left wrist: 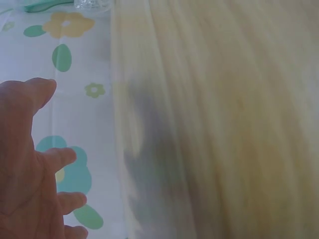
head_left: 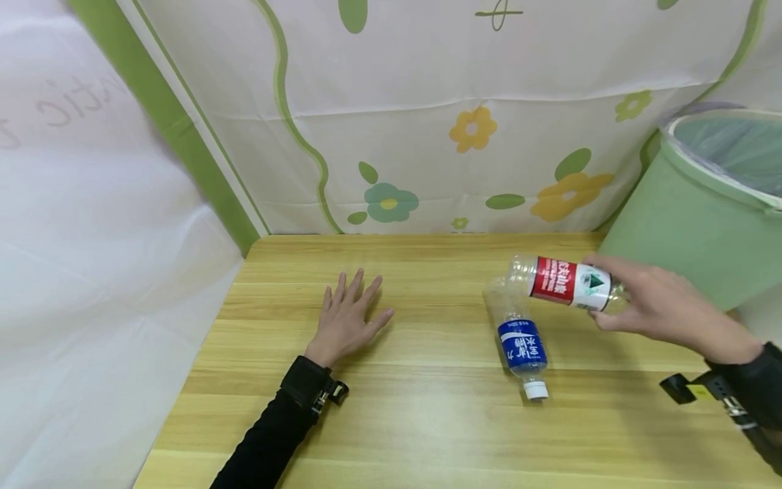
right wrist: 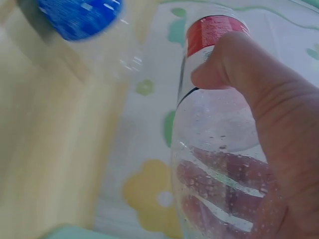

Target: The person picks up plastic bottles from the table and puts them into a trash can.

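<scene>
A clear plastic bottle with a red and white label (head_left: 561, 282) is gripped in my right hand (head_left: 668, 309), held sideways above the table. In the right wrist view the thumb presses along the bottle (right wrist: 214, 124), and the fingers show through its clear wall. Just below and left of it, a second clear bottle with a blue label (head_left: 522, 345) and white cap lies on the table, cap end toward me. My left hand (head_left: 347, 319) is over the left part of the table with spread fingers, holding nothing. The left wrist view shows this hand (left wrist: 25, 164) palm-side.
A light green bin (head_left: 690, 217) with a clear liner stands at the right, beyond the table's edge. The wooden table (head_left: 427, 421) ends at a white cloth (head_left: 403, 68) printed with flowers. Another white cloth (head_left: 91, 305) hangs on the left.
</scene>
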`<state>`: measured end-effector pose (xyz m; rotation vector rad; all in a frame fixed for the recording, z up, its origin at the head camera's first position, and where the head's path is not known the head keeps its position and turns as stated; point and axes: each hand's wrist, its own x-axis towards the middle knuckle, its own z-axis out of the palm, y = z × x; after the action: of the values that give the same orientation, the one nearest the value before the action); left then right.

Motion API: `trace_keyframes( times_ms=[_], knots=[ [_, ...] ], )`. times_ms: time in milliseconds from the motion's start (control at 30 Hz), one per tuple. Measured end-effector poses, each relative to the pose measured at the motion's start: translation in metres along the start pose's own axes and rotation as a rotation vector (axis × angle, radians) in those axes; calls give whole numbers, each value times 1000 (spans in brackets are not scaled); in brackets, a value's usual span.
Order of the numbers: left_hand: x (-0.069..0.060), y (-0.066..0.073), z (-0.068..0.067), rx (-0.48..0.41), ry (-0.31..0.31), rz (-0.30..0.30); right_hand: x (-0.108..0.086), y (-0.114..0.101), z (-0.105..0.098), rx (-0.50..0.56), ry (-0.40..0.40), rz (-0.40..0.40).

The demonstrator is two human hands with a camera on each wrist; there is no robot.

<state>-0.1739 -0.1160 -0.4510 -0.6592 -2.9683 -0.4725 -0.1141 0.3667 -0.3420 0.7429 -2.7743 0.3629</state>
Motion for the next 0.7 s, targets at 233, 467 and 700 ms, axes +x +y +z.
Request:
trace_keyframes(
  times_ms=[233, 467, 700],
  knots=[
    [0, 0, 0, -6, -10, -9, 13, 7, -49, -110, 62, 6],
    [0, 2, -1, 0, -20, -6, 28, 18, -95, -143, 89, 25],
    [0, 3, -4, -6, -48, -23, 31, 45, -121, -82, 171, 142]
  ],
)
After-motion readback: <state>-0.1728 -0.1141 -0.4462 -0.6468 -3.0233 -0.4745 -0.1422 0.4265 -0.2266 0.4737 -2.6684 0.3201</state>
